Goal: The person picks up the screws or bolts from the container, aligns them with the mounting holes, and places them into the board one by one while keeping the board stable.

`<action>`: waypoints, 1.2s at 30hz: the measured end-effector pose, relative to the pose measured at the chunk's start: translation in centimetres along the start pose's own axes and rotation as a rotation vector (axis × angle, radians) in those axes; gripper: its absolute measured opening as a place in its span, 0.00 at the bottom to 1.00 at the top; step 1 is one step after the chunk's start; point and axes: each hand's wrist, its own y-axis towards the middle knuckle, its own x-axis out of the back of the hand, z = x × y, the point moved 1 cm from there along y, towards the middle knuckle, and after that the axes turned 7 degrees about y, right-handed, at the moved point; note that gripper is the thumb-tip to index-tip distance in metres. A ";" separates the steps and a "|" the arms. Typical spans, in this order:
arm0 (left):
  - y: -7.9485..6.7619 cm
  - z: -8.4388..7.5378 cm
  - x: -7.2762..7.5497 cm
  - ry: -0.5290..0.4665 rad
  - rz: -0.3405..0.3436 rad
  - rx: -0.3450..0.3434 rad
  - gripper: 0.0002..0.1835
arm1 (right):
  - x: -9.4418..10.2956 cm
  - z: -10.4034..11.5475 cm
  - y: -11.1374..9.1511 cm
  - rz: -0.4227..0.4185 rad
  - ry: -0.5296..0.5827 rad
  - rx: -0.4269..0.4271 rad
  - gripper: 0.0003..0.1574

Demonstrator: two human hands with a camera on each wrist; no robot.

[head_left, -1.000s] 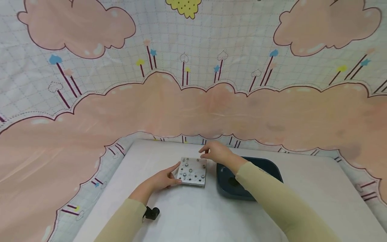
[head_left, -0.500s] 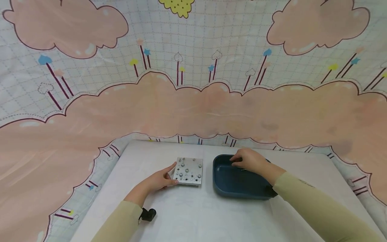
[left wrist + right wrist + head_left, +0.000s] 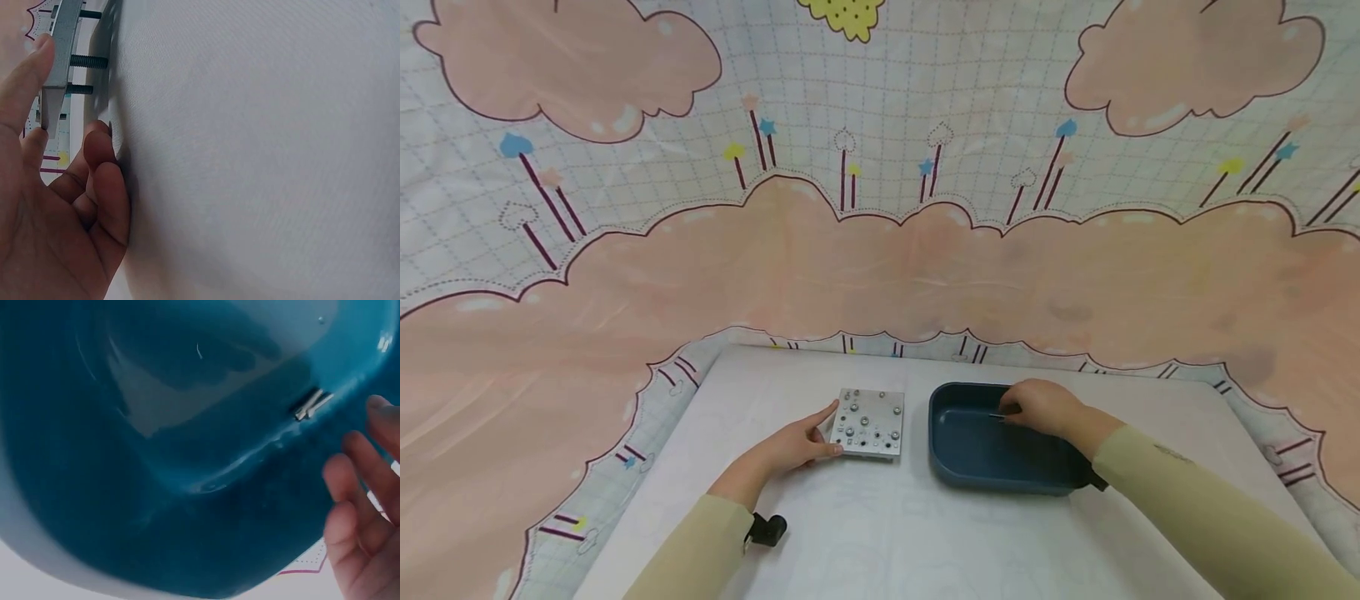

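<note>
A square metal plate point(image 3: 869, 422) with several holes and screws lies over the table, left of the basin. In the left wrist view, threaded screws point(image 3: 89, 61) stick out of the plate's underside. My left hand point(image 3: 797, 444) grips the plate by its left side, thumb and a finger at two corners, the other fingers curled beside it. My right hand point(image 3: 1047, 407) is inside the dark blue basin point(image 3: 992, 482), fingers loosely bent. In the right wrist view, small metal pins point(image 3: 314, 404) lie in the basin just off the fingertips, and nothing shows between the fingers.
A white cloth covers the table point(image 3: 865, 533). Behind it hangs a patterned curtain point(image 3: 880, 267) with clouds. The basin's raised rim surrounds my right hand. A black wrist camera point(image 3: 767, 530) sits at my left wrist.
My right hand has moved from above the plate's right corner rightward and down into the basin. My left hand and the plate have stayed together in place.
</note>
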 end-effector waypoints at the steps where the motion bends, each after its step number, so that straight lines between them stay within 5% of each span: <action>1: 0.0 0.0 0.0 0.000 0.000 0.001 0.50 | 0.0 -0.1 0.1 0.007 -0.014 0.008 0.06; 9: -0.4 -0.3 0.0 -0.008 0.001 0.009 0.49 | -0.2 0.0 0.3 0.020 -0.191 0.111 0.03; 21: -0.2 -0.1 0.0 0.008 -0.006 -0.003 0.49 | -1.2 -0.4 1.4 0.086 -0.255 0.077 0.10; 36: 0.0 0.0 -0.1 -0.007 0.001 -0.006 0.49 | -1.6 -0.6 1.6 0.145 -0.155 0.075 0.11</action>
